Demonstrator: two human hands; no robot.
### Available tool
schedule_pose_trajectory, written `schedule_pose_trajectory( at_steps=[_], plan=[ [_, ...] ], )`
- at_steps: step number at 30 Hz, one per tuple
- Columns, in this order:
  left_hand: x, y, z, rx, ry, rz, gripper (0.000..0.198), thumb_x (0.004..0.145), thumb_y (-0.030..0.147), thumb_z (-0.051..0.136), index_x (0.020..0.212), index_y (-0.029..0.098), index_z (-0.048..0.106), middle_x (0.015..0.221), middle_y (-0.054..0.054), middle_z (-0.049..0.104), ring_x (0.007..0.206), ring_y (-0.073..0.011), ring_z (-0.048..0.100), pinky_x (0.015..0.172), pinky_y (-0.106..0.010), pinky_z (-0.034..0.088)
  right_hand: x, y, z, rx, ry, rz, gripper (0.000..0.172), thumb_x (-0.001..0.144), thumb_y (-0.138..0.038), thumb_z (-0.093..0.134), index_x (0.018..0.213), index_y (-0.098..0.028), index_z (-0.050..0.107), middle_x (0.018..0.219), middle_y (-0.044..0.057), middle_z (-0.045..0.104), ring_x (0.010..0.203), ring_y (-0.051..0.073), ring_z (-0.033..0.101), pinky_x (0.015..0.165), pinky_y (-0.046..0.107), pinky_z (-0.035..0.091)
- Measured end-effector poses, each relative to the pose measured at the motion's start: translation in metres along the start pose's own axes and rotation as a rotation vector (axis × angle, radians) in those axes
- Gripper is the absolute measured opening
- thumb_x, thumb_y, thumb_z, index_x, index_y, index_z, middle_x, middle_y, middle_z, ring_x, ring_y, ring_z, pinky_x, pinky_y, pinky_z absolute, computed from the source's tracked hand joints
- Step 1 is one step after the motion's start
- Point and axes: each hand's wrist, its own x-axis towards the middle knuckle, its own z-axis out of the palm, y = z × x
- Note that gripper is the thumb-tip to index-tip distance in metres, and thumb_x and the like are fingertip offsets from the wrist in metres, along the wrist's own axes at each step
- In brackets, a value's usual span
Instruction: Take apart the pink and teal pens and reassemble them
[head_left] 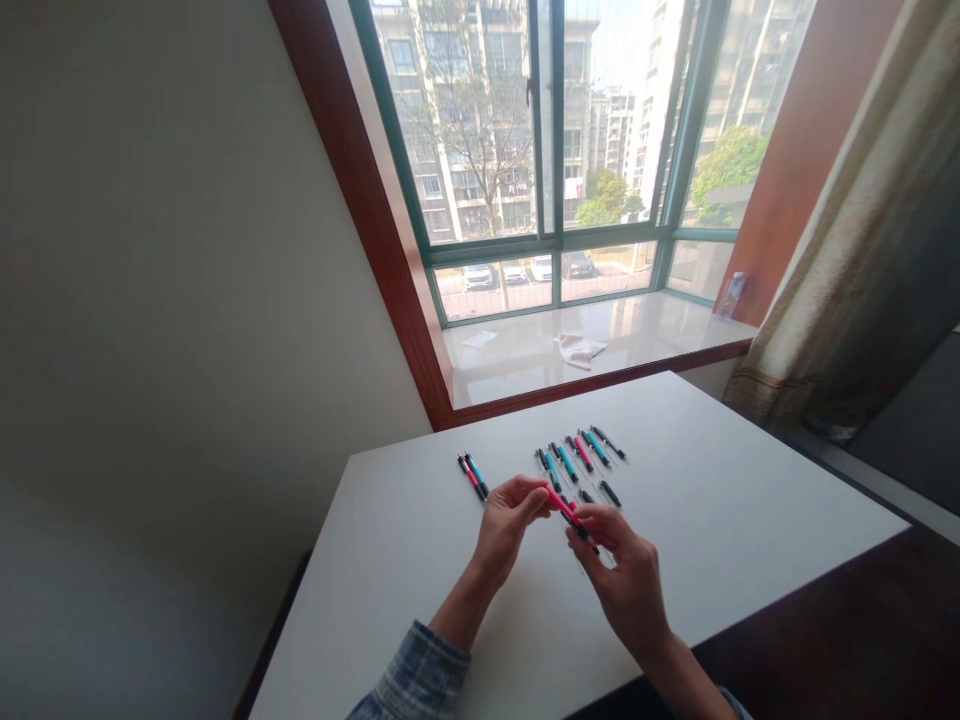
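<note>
Head view: two pens (472, 476) lie set apart on the table (750, 500), probably finished; left hand (506, 525) pinches one end of the pink pen (564, 507), right hand (626, 570) grips the other just above the table, and the row (577, 455) behind apparently remains.

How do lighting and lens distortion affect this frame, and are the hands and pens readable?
Head view: bright window backlights the room, glare sheens the sill, the wall lies in shade; wide-angle lens bows the edges; left hand, right hand and pink pen are clear, the table evenly lit.
</note>
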Motion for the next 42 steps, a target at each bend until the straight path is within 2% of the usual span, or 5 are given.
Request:
schedule_pose_trajectory(
  at_steps=[12, 22, 29, 35, 42],
  plan=[
    [-0.006, -0.002, 0.002, -0.016, -0.245, -0.161, 0.026, 0.075, 0.033, 0.087, 0.086, 0.012, 0.076, 0.075, -0.008, 0.075, 0.069, -0.0151, 0.065, 0.069, -0.026, 0.046, 0.029, -0.022, -0.015, 0.303, 0.032, 0.156, 0.025, 0.09, -0.041, 0.071, 0.102, -0.02, 0.067, 0.086, 0.004, 0.073, 0.077, 0.02, 0.072, 0.066, 0.029, 0.061],
    [-0.004, -0.007, 0.0, -0.045, -0.206, -0.211, 0.025, 0.074, 0.028, 0.088, 0.086, 0.011, 0.074, 0.075, -0.007, 0.075, 0.067, -0.0127, 0.064, 0.067, -0.024, 0.046, 0.027, -0.015, -0.023, 0.273, 0.132, 0.107, 0.026, 0.089, -0.037, 0.073, 0.106, -0.02, 0.064, 0.09, 0.005, 0.074, 0.079, 0.022, 0.075, 0.071, 0.032, 0.063],
    [-0.002, -0.006, -0.003, -0.047, -0.16, -0.219, 0.027, 0.073, 0.03, 0.089, 0.084, 0.013, 0.072, 0.075, -0.004, 0.073, 0.066, -0.0111, 0.063, 0.069, -0.023, 0.047, 0.032, 0.027, -0.064, 0.029, 0.286, -0.02, 0.022, 0.086, -0.037, 0.075, 0.098, -0.021, 0.065, 0.094, 0.005, 0.072, 0.087, 0.024, 0.076, 0.081, 0.036, 0.064],
    [-0.002, -0.005, -0.004, -0.029, -0.187, -0.197, 0.024, 0.076, 0.029, 0.087, 0.083, 0.013, 0.072, 0.076, -0.004, 0.072, 0.069, -0.0112, 0.062, 0.072, -0.024, 0.047, 0.029, 0.071, -0.101, -0.427, 0.075, -0.102, 0.014, 0.092, -0.036, 0.065, 0.097, -0.023, 0.066, 0.094, 0.004, 0.072, 0.085, 0.023, 0.072, 0.084, 0.039, 0.061],
    [-0.003, -0.002, -0.001, -0.004, -0.172, -0.194, 0.027, 0.073, 0.033, 0.089, 0.081, 0.013, 0.072, 0.075, -0.004, 0.071, 0.069, -0.0121, 0.061, 0.073, -0.026, 0.047, 0.024, 0.081, -0.111, -0.549, -0.245, -0.079, 0.015, 0.097, -0.032, 0.055, 0.108, -0.026, 0.064, 0.11, 0.006, 0.071, 0.1, 0.026, 0.069, 0.088, 0.039, 0.058]
  ],
)
